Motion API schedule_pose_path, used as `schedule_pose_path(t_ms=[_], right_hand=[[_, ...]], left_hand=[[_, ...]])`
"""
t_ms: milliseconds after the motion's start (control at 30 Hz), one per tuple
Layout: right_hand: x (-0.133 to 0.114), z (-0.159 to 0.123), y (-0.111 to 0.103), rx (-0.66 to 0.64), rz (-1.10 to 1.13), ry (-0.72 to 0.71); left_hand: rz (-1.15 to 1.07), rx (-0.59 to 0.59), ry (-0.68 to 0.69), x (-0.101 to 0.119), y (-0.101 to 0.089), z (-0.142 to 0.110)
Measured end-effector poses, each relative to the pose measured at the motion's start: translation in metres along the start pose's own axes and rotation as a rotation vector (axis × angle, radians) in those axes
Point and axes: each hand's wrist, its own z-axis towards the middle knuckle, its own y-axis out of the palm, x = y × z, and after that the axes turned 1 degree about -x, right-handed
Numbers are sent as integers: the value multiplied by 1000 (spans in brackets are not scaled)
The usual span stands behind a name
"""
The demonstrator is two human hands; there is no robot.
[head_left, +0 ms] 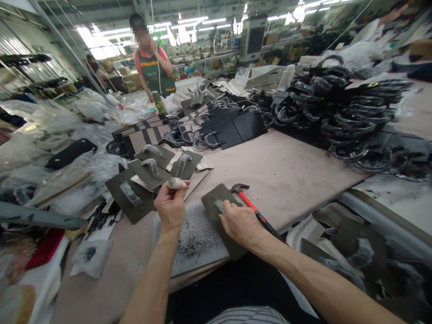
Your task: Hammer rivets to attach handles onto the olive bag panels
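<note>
My left hand (170,210) is raised over the table, its fingers closed round a small whitish cylindrical object (177,183) with a greyish end. I cannot make out its kind. My right hand (241,223) is closed on the plastic-wrapped handle (219,206) of an olive-grey flat panel (232,249), and the fingers hide most of that handle. Just beyond the right hand, a claw hammer (248,200) with a red and black grip lies on the table. Between my forearms is a pale board (194,261) strewn with dark bits.
More olive panels with wrapped handles (151,165) lie left of centre. Black bag pieces (241,128) and a tall heap of wrapped black handles (354,112) stand behind and right. Plastic bags (77,180) crowd the left. A bin of panels (351,243) sits right. A person (157,72) stands across the table.
</note>
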Motion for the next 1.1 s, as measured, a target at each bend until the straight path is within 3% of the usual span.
schedule_pose_path(t_ms=[67,200,400,533,667,733,833,967,1100], right_hand=[[-2,-3,11,-44,68,18],[0,-8,37,-18,175,90],[-3,-12,51,21,276,93],[-2,-13,58,-2,364,70],[19,-12,60,78,533,-17],[39,-10,59,173,518,22],[78,-7,60,247,297,200],[117,-10,70,37,87,340],[125,-15,78,-105,114,354]], left_hand=[[39,-108,-75,-13,6,-13],[12,-286,-228,-60,28,-44],[-152,-374,-352,-97,53,-55],[-135,-424,-414,-107,53,-58],[-76,-450,-408,-110,49,-59],[-48,-473,-399,-110,48,-59],[-12,-495,-377,-110,49,-58],[34,-507,-348,-111,50,-58],[66,-524,-323,-110,51,-58]])
